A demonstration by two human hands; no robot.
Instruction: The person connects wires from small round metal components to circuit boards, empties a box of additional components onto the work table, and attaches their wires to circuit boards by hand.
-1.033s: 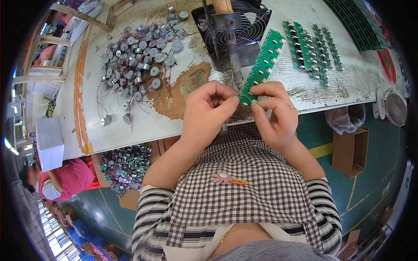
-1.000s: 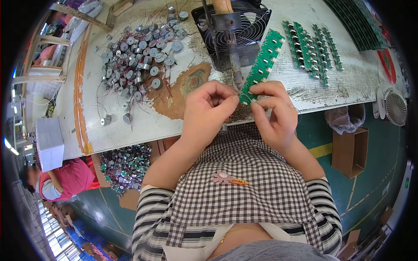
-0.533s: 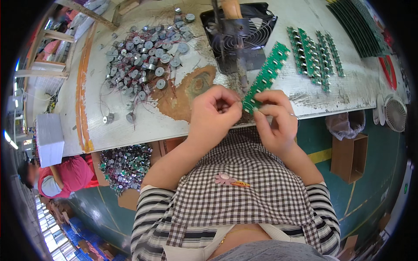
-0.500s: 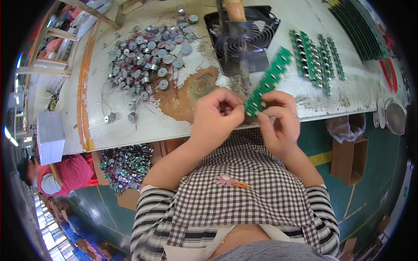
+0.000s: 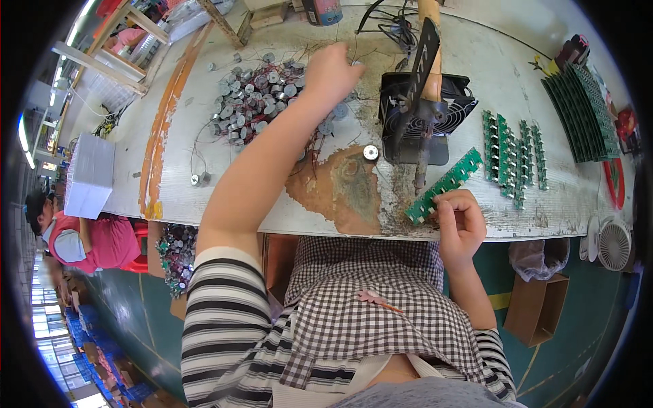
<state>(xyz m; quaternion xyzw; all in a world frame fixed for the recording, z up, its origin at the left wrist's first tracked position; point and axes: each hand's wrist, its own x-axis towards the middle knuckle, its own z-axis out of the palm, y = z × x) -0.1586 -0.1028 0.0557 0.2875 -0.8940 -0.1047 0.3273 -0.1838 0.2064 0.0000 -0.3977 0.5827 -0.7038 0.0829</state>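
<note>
In my right hand (image 5: 461, 223), thumb and fingers pinch a long green circuit board strip (image 5: 452, 179) with small metal parts along its edges. The strip tilts up to the right, beneath the tip of a wooden-handled soldering iron (image 5: 433, 64) fixed upright. My left hand (image 5: 330, 78) is stretched across the table, at the far right side of a heap of small round silver motors (image 5: 255, 102) with thin wires. Its fingers curl away from view, so what they touch is hidden. One motor (image 5: 371, 152) stands alone by the brown worn patch (image 5: 340, 194).
A black fan (image 5: 456, 102) sits behind the iron. Several green strips (image 5: 507, 153) lie in rows at right, near a stack of dark green boards (image 5: 578, 112). Left stands a white box (image 5: 88, 175); beyond it sits a person in pink (image 5: 102, 241). A can (image 5: 322, 11) is at the back.
My left hand has left the strip and reached far forward to the motors. A lone motor now shows beside the worn patch. My right hand still holds the strip; the view has shifted.
</note>
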